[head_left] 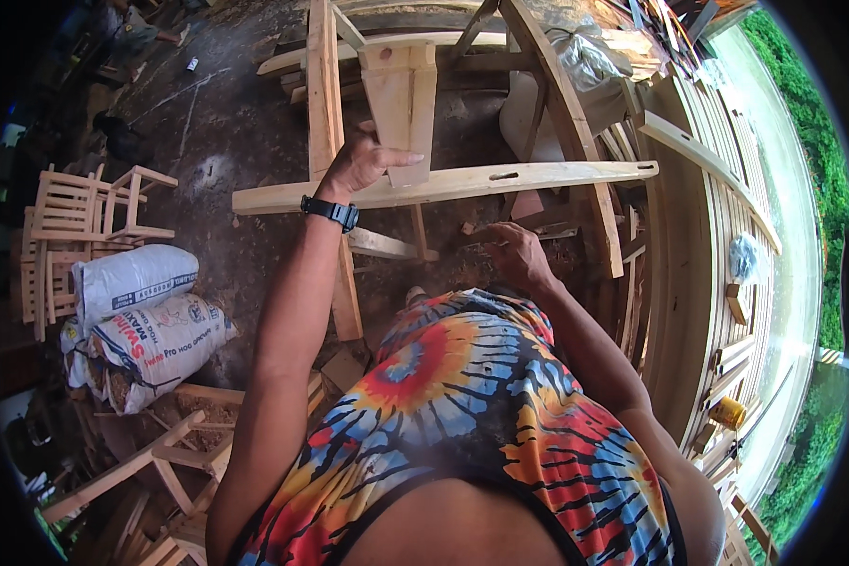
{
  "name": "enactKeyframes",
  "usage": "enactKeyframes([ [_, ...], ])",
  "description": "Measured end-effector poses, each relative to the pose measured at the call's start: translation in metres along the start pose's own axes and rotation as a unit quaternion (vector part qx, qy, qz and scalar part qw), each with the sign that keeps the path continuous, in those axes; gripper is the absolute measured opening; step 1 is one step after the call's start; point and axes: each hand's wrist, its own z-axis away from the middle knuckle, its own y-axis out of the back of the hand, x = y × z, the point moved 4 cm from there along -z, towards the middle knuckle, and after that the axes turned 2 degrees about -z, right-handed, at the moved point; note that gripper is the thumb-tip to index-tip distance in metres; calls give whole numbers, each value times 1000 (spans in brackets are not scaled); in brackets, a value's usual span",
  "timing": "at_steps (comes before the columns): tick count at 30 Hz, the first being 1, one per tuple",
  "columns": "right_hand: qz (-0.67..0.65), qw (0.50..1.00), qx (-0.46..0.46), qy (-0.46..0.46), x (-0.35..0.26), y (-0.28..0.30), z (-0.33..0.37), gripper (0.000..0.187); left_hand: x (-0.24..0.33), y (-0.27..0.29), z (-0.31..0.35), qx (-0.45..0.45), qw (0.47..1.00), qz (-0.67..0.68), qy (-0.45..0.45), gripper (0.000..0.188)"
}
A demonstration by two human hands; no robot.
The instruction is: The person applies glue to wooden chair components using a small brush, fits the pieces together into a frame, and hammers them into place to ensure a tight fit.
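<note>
My left hand (357,168), with a dark watch on its wrist, grips the left edge of a short tapered wooden board (401,104). The thumb lies across the board's face and the fingers go behind it. The board's narrow lower end meets a long pale wooden rail (557,174); whether it sits in a joint there, I cannot tell. The rail runs crosswise over two timber supports, and a slot is cut in its right half. Below the rail, apart from it, is my right hand (519,257), fingers curled together; what they hold, if anything, is unclear.
Upright timbers stand left (324,85) and right (575,123) of the work. Two filled sacks (160,344) lie at left beside slatted wooden chairs (66,222). Stacked planks (684,236) line the right side, with a yellow container (727,412) near them. Wooden frames (160,453) stand lower left.
</note>
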Motion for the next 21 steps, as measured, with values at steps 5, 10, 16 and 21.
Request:
enactKeyframes([
  [5, -14, 999, -26, 31, -15, 0, -13, 38, -8, -3, -1, 4, 1000, -18, -14, 45],
  [10, -64, 968, 121, 209, -116, 99, -95, 30, -2, -9, -3, -2, 999, 33, 30, 44],
  [16, -27, 924, 104, 367, -325, 206, -141, 92, -7, 1, 11, 5, 999, 50, 14, 37],
  [21, 171, 915, -5, 365, -427, 238, -114, 110, -1, -10, 8, 5, 1000, 23, -5, 40],
])
